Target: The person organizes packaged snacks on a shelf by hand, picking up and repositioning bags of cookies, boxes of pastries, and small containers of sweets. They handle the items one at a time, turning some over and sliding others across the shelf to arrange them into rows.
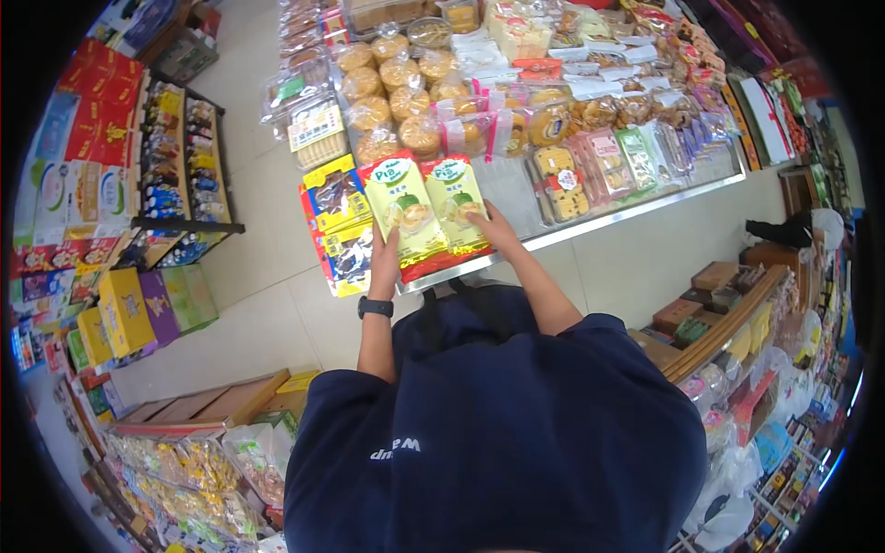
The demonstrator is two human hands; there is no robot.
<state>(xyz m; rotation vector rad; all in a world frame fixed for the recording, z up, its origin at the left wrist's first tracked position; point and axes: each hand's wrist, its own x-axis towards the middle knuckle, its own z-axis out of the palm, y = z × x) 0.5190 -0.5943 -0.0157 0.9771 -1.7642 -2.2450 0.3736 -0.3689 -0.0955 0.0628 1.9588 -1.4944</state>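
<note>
Two green, white and red snack packets printed "Pia" stand side by side at the front edge of the metal display table. My left hand (pixel 385 262), with a dark watch on its wrist, grips the lower left side of the left packet (pixel 402 207). On the other side, my right hand (pixel 497 229) is closed on the right edge of the right packet (pixel 454 195), thumb over its front. The fingers behind the packets are hidden. Blue and yellow packets (pixel 339 207) lie just left of my left hand.
Round wrapped cakes (pixel 401 88) fill the table behind the packets. Clear boxes of cookies (pixel 560 184) sit to the right, along the table's metal edge (pixel 636 207). Drink shelves (pixel 189 152) stand at left, and a wooden-edged shelf (pixel 728 323) at lower right.
</note>
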